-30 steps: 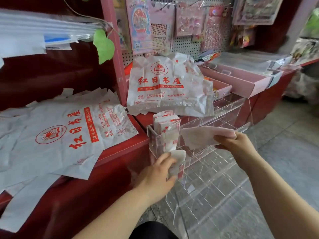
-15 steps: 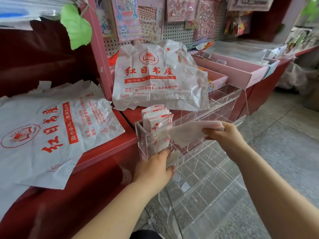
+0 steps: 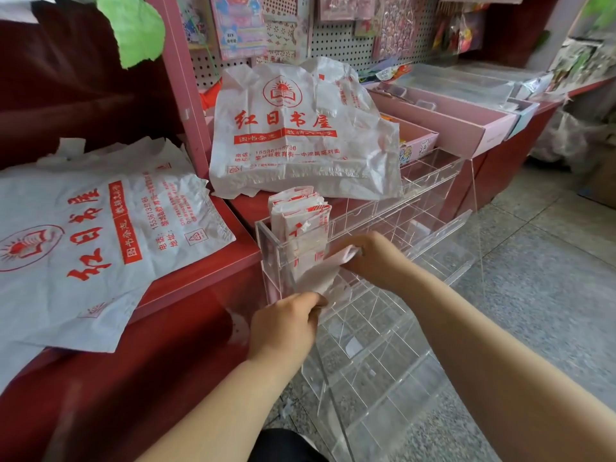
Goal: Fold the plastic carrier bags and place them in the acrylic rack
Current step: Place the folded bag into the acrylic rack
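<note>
Head view, red counter (image 3: 186, 328), pegboard (image 3: 336, 45), grey floor (image 3: 550, 278), rack (image 3: 383, 355), folded bag (image 3: 318, 273)

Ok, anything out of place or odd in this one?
Nothing looks damaged or spilled. The flat bags on the left hang over the counter edge, and the crumpled bags sit in a loose heap behind the rack. Both look like stock not yet folded. The rack looks intact.
</note>
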`<state>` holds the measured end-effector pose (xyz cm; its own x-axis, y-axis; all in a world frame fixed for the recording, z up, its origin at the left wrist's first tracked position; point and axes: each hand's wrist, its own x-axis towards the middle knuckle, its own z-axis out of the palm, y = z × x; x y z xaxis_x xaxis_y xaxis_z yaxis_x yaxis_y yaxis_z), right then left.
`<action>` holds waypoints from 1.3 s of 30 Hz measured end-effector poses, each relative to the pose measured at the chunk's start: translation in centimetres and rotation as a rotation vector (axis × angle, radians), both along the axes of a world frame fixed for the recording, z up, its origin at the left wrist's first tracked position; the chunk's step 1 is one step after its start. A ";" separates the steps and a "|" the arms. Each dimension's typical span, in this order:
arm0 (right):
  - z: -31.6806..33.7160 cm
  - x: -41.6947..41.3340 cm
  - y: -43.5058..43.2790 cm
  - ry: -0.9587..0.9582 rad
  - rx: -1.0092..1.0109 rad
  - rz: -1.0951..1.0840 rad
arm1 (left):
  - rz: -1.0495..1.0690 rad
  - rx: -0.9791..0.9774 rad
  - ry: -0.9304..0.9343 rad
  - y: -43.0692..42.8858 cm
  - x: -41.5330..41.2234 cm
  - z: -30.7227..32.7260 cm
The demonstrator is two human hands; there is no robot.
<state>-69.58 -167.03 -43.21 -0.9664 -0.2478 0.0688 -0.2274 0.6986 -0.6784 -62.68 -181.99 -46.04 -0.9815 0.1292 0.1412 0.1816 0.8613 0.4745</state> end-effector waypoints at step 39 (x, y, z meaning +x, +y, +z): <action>4.8 6.1 -23.9 0.352 0.365 0.487 | 0.486 -0.235 0.130 -28.0 10.9 4.4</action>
